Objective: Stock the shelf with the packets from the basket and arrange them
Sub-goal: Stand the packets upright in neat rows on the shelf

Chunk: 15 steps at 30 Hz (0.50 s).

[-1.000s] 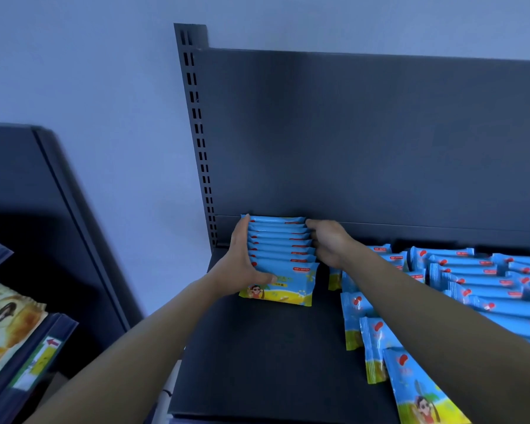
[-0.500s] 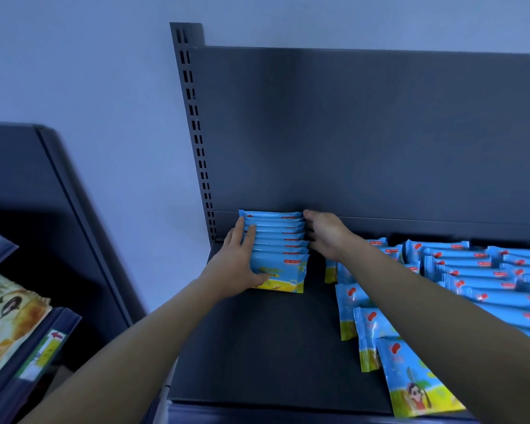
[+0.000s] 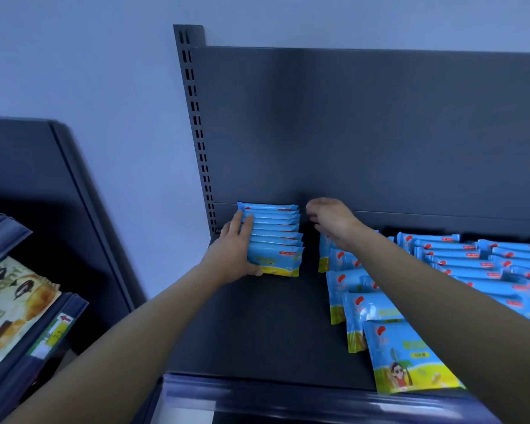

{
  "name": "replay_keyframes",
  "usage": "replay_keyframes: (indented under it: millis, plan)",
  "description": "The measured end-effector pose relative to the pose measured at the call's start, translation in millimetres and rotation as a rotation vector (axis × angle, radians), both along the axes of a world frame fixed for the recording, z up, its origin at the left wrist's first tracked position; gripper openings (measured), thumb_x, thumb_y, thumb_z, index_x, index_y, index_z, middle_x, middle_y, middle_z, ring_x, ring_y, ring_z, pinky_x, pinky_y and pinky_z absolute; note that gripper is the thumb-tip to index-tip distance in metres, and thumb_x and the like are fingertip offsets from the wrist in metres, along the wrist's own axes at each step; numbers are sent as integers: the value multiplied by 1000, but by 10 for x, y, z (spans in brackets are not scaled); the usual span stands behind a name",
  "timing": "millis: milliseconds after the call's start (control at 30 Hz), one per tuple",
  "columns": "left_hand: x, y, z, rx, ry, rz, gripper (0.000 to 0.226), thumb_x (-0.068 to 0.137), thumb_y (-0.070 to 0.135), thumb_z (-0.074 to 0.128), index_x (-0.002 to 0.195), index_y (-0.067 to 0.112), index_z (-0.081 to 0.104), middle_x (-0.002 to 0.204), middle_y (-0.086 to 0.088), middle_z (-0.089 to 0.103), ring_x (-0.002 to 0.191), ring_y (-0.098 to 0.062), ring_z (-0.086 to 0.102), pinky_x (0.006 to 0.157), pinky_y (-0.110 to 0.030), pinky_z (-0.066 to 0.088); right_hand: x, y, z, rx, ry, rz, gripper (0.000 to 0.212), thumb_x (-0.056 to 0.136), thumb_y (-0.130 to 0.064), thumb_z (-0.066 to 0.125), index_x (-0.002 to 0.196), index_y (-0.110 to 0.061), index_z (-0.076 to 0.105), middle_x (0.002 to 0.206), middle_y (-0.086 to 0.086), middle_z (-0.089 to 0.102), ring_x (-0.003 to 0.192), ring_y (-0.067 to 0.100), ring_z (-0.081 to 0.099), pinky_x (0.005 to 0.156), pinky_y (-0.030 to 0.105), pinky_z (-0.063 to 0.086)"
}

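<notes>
Seemingly we're squaring the blue packet row [image 3: 273, 240] against our flat left hand [image 3: 236, 252]; right hand [image 3: 331, 220], empty, loose, should press opposite.

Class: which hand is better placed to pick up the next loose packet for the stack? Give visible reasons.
Right. The right hand holds nothing and hangs just above the loose packets; the left hand rests against the stack, steadying it.

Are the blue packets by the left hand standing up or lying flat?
Standing up: the row of packets shows top edges one behind another, plus the front one's face.
</notes>
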State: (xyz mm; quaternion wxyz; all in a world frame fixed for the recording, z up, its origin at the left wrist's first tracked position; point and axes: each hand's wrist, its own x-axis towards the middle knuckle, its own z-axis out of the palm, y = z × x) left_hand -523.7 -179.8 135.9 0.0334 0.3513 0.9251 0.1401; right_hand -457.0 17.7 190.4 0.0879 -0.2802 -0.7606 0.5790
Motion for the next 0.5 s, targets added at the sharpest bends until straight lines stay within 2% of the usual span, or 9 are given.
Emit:
replay_keyframes:
  millis: [67,167,333,500]
  plan:
    - [20,-25,17,7,26,12,122,66,51,76,148,19,-8,156,-2,-11,143,-26,1,114,-41,26,94,50,56,99,16,45,31,93,-20,54,122,-10,57,119,5,59,113,19,53,97,31,43]
    - [38,-52,3,-32,101,9,122,65,56,74,149,19,-6,156,-4,-7,143,-30,-2,117,-43,15,277,179,156,230,16,102,35,93,-19,57,127,-8,55,112,0,56,105,11,49,86,22,36]
    - [22,2,4,27,17,-9,94,72,47,73,147,18,24,152,-2,23,138,-27,15,115,-37,21,577,432,253,327,-30,109,30,93,-20,57,121,-11,59,111,2,58,99,11,49,83,23,36]
    - [-11,125,211,46,-48,52,86,74,39,74,145,15,31,150,-5,27,133,-30,24,110,-35,26,653,469,214,326,-37,146,26,93,-20,57,118,-14,62,111,1,60,104,12,52,86,23,37]
